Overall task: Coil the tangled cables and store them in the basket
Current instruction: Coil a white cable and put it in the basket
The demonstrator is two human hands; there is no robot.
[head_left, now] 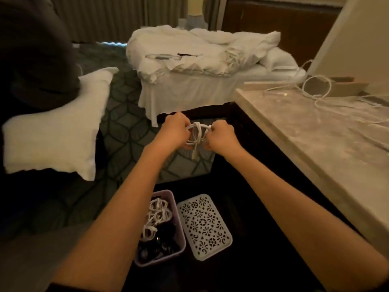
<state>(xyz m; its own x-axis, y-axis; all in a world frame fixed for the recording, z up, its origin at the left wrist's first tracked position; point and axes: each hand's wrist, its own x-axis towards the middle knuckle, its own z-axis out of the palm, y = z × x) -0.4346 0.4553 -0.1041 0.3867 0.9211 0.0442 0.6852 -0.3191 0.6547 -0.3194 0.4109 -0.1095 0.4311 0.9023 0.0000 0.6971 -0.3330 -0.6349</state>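
A coiled white cable point(196, 134) is held in the air between both hands, wrapped round its middle, with a plug end hanging below it. My left hand point(173, 131) grips its left side and my right hand point(222, 137) grips its right side. Below my forearms a lilac basket point(168, 197) stands on a dark surface. It holds coiled white cables point(156, 216) and black cables point(166, 232); my left forearm hides part of it. More loose white cable point(315, 89) lies tangled on the marble counter at the right.
The basket's perforated white lid point(204, 226) lies beside it on the right. A marble counter point(315, 148) runs along the right. A bed with rumpled white bedding point(195, 57) stands ahead, and a white pillow point(56, 131) at the left. Patterned carpet point(124, 123) covers the floor.
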